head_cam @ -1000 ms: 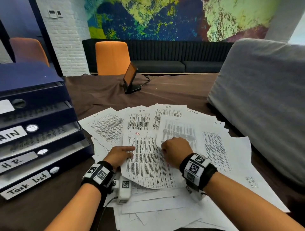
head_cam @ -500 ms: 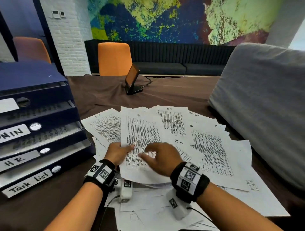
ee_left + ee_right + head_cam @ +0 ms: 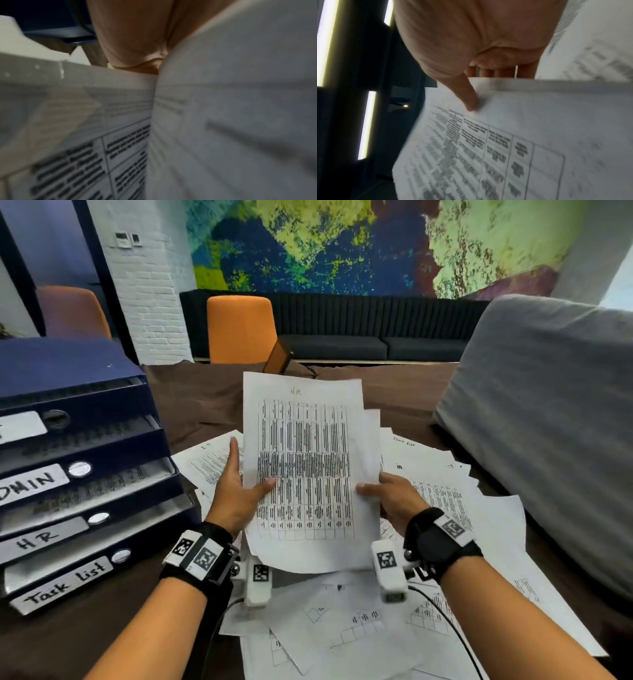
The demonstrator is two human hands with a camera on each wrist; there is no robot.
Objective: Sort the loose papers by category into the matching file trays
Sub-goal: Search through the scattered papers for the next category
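A printed sheet marked HR (image 3: 305, 460) stands upright above the paper pile, with at least one more sheet behind it. My left hand (image 3: 239, 491) grips its left edge, thumb on the front and fingers behind. My right hand (image 3: 387, 494) pinches the right edge, its thumb on the print (image 3: 469, 100). The same sheet (image 3: 240, 121) fills the left wrist view. Loose printed papers (image 3: 445, 501) lie scattered on the brown table. A dark blue stack of file trays (image 3: 85, 474) stands at the left, with labels reading ADMIN (image 3: 30, 484), HR (image 3: 37, 542) and Task list (image 3: 65, 583).
A large grey cushion (image 3: 548, 422) lies at the right of the table. A small tilted screen (image 3: 279, 359) stands behind the held sheet. Orange chairs (image 3: 239, 330) and a dark bench are beyond the table. Wrist camera cables run over the near papers.
Both hands have taken the HR sheet from the pile and raised it upright before me. Earlier they lay on the flat papers, sliding them.
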